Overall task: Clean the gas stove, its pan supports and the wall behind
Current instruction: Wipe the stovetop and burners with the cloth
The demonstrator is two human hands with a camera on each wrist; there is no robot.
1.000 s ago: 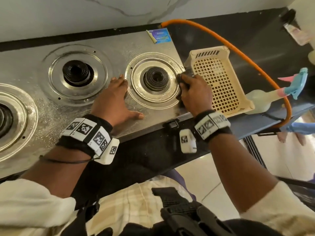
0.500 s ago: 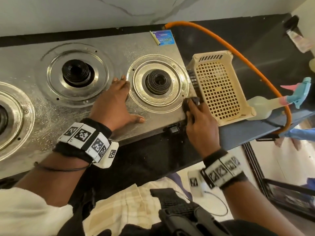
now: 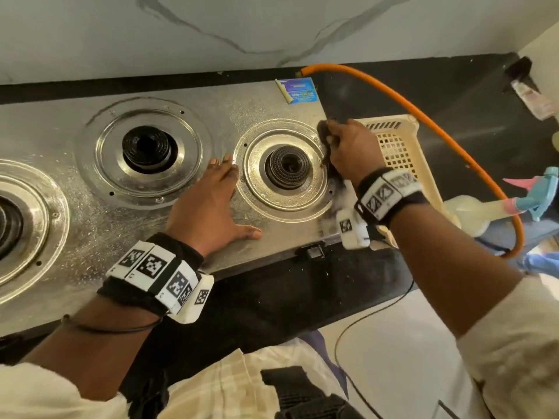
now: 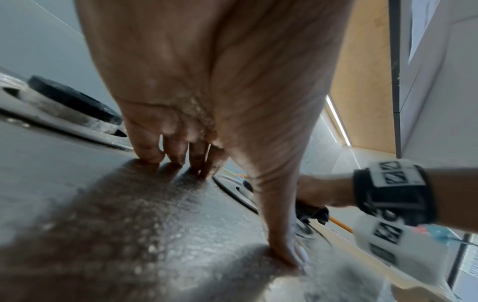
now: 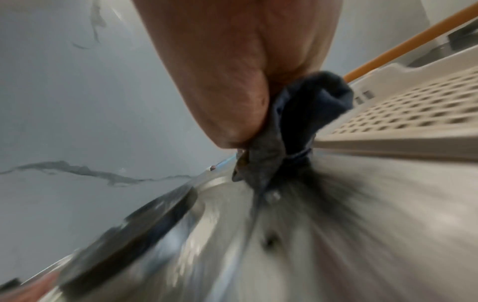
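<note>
The steel gas stove (image 3: 236,116) is wet and beaded with droplets, with no pan supports on its burners. My right hand (image 3: 348,149) grips a dark cloth (image 3: 325,137) and presses it on the stove top at the right rim of the right burner ring (image 3: 282,201). In the right wrist view the cloth (image 5: 297,126) is bunched under my hand, blurred by motion. My left hand (image 3: 211,204) lies flat on the stove between the middle burner (image 3: 148,146) and the right one, fingers straight (image 4: 175,151). The white marble wall (image 3: 242,28) stands behind.
A cream perforated basket (image 3: 399,152) sits against the stove's right edge. An orange gas hose (image 3: 423,116) arcs over it. A spray bottle (image 3: 484,207) lies at the right on the black counter (image 3: 453,86). A third burner (image 3: 12,222) is at the far left.
My right hand with the cloth has swept from the stove's front right edge back up along the right side of the burner ring. My left hand has stayed flat in place.
</note>
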